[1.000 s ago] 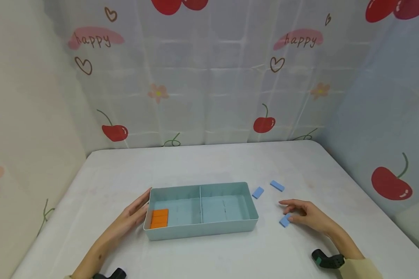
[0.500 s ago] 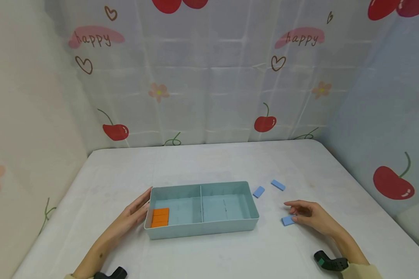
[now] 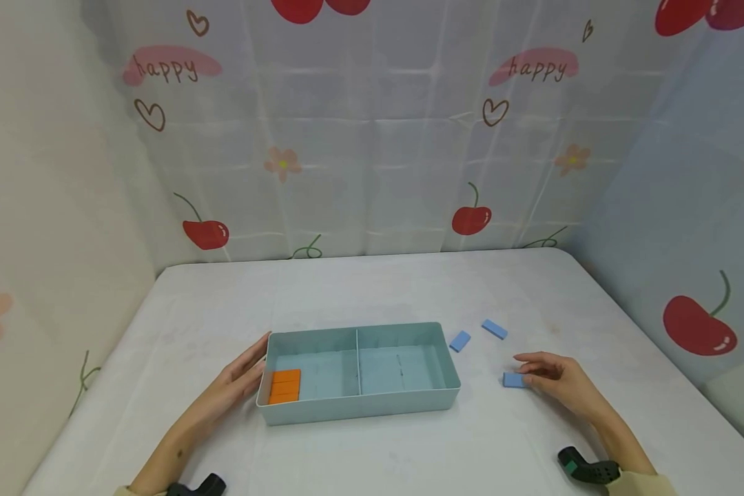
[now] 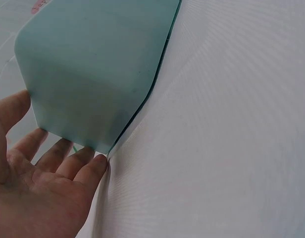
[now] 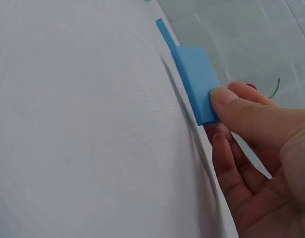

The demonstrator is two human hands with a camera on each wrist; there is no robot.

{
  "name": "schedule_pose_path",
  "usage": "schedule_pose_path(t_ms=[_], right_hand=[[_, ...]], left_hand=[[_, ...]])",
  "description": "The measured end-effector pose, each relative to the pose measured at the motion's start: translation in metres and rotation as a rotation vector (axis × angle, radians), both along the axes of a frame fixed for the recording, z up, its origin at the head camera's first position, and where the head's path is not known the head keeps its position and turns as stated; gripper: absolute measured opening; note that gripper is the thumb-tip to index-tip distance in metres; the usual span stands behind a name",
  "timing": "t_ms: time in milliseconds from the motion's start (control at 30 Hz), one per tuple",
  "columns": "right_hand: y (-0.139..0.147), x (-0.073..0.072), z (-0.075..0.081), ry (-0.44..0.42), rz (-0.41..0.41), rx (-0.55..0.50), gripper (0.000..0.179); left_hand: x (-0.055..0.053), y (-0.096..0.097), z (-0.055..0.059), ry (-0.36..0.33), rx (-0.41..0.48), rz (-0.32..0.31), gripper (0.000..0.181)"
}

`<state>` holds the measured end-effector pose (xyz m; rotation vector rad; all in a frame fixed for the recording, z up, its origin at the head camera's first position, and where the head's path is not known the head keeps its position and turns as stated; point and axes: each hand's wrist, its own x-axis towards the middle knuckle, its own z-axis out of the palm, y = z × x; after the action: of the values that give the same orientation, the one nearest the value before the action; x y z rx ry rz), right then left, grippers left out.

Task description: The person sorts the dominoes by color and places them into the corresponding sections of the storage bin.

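A pale teal box (image 3: 358, 409) with one divider stands on the table. Its left compartment holds several orange blocks (image 3: 284, 386) in the near left corner. Against the box's left end rest the fingertips of my left hand (image 3: 238, 379); the left wrist view shows its fingers (image 4: 56, 154) extended to the box wall (image 4: 88, 74). To the right of the box, my right hand (image 3: 558, 379) pinches a flat blue block (image 3: 513, 380) by one end. The thumb lies on the block (image 5: 196, 82) in the right wrist view; the fingers behind it are partly hidden.
Two more blue blocks lie apart on the table, one blue block (image 3: 459, 342) near the box's right end and another blue block (image 3: 494, 329) farther back. A white cloth covers the table (image 3: 378, 455). Printed curtains (image 3: 372, 172) stand behind and at both sides.
My right hand has moved slightly right, and the blue block has swung from a slant to nearly level and shifted right and a bit away. The left hand and box stay put.
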<state>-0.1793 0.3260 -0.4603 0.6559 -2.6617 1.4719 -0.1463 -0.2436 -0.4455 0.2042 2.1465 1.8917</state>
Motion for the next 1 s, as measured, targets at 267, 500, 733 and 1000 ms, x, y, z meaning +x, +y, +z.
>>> schedule_pose_path(t_ms=[267,500,733,1000], right_hand=[[-0.014,-0.005,0.015,-0.073,-0.071,-0.044,0.033],[-0.035,-0.008,0.031,-0.073,-0.125,-0.075,0.034],[-0.069,-0.006,0.06,-0.121,-0.156,-0.15,0.035],[-0.118,-0.008,0.074,-0.168,-0.054,-0.179,0.03]], left_hand=[[-0.001,0.0,0.0,-0.009,0.001,0.007,0.057],[-0.002,0.0,-0.001,-0.012,-0.002,0.009,0.058],[-0.003,-0.001,-0.002,-0.013,0.009,0.001,0.057],[-0.002,0.0,-0.003,-0.015,0.006,0.002,0.058]])
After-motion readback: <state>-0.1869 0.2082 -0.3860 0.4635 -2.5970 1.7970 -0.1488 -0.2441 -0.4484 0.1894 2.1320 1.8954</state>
